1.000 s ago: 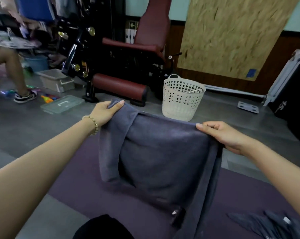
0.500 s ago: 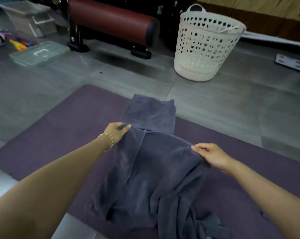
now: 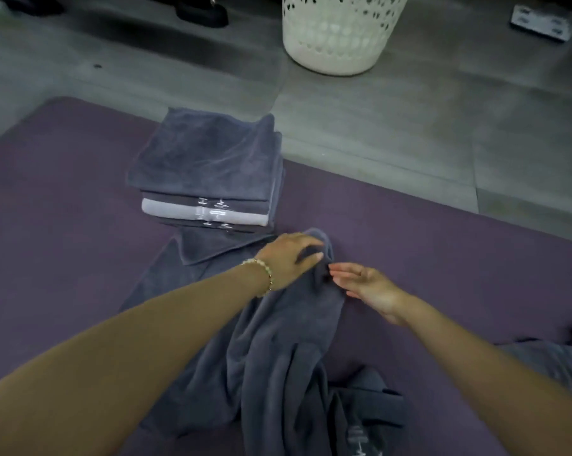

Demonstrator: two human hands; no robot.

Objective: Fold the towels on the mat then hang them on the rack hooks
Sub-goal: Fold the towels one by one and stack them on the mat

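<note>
Grey floor (image 3: pixel 409 110), purple mat (image 3: pixel 64 192), towel stack (image 3: pixel 205 159), left hand (image 3: pixel 288 258) grips towel (image 3: pixel 278 357)

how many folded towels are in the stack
4 visible, stacked on the mat: top dark towel, second dark towel, light grey towel, bottom dark towel; folds may hide more.

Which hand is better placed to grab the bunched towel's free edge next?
Probably the right hand: it is open, holding nothing, beside the bunched top of the towel, while the left hand is busy gripping it.
</note>
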